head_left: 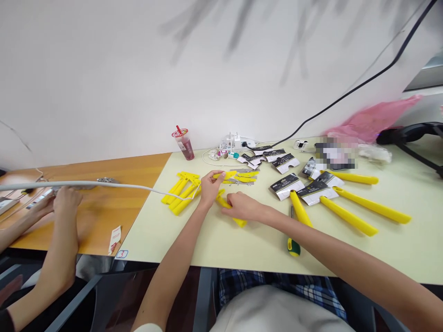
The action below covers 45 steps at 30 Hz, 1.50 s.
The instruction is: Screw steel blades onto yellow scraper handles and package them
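My left hand (210, 186) is closed on a small flat yellow piece (229, 175), just in front of several yellow pieces and metal blades (246, 177). My right hand (239, 206) grips a yellow handle (239, 222) that lies slantwise at the middle of the pale table (214, 249). Left of my hands, several yellow handles (180, 193) lie in a group. To the right are long yellow handles (349, 216) with black and white cards (284, 185). A green and yellow screwdriver (294, 247) lies near my right forearm.
A drink cup (186, 145) with a red straw stands by the wall. Behind the blades sit a power strip (242, 140) and cables. A white cable (138, 186) crosses the left side. Another person's hands (65, 203) work at the orange table (138, 170). A pink bag (375, 120) lies far right.
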{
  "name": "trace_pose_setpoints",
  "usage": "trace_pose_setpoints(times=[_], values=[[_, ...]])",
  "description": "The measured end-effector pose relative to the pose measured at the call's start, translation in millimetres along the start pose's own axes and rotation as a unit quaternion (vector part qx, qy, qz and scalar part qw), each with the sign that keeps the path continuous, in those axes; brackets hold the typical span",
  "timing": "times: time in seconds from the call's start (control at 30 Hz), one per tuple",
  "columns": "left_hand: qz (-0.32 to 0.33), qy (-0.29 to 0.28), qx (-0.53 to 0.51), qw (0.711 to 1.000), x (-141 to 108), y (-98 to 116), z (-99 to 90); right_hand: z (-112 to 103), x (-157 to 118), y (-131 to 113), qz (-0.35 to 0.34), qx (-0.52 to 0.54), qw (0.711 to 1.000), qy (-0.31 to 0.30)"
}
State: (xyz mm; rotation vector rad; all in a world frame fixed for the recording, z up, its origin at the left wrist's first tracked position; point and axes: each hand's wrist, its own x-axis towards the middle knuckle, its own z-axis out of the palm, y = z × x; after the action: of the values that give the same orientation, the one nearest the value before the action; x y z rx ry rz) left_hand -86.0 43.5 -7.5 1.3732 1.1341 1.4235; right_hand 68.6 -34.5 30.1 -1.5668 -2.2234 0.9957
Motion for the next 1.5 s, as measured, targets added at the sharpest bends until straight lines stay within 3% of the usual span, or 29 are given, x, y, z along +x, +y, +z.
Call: trace_pose_setpoints(times=[0.17,0.3,0.4,0.57,0.83,1.03,1.27,1.5], values=[[-0.032,0.019,-0.113,0.993,5,13,-4.4,-26,-26,39,0.035,0.076,0.996,0.023],[-0.060,-0.002,-0.196,0.979,-2,19,1.3,-43,-45,63,-0.008,0.176,0.984,0.037],[-0.084,-0.032,-0.216,0.972,-12,18,12.2,-45,-52,71,-0.040,0.278,0.959,0.027],[-0.112,-0.041,-0.203,0.972,-26,15,29.1,-39,-57,81,-0.028,0.331,0.943,0.025],[-0.153,-0.071,-0.166,0.972,-32,11,31.4,-39,-67,77,-0.025,0.361,0.932,0.003],[-0.131,-0.073,-0.112,0.982,-35,10,33.6,-32,-66,74,-0.002,0.391,0.920,-0.010],[-0.087,-0.129,-0.057,0.986,-46,15,40.7,-29,-66,75,-0.005,0.441,0.898,-0.009],[-0.062,-0.151,-0.024,0.986,-51,21,41.0,-30,-68,68,-0.014,0.448,0.894,0.005]])
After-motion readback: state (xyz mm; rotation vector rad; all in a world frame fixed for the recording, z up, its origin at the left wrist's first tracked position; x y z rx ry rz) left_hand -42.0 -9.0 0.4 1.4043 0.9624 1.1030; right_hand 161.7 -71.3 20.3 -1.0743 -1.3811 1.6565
